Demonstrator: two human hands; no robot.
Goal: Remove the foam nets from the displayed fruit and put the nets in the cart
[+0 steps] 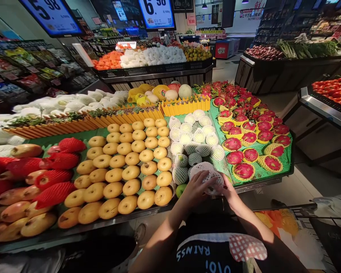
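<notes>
White foam netting (202, 167), its contents hard to make out, is held at the near edge of the table (265, 182), the grip of both the left hand (195, 187) and the right hand (230, 191) being closed around it. Beyond it, netted fruits (199, 135) are laid out, flanked by yellow-brown pears (132, 157) and by pink dragon fruits (248, 137).

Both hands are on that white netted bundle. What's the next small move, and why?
I'd probably lower the white netted bundle toward the netted fruits just beyond it: the left hand and right hand both hold it, and those fruits wear similar netting.
</notes>
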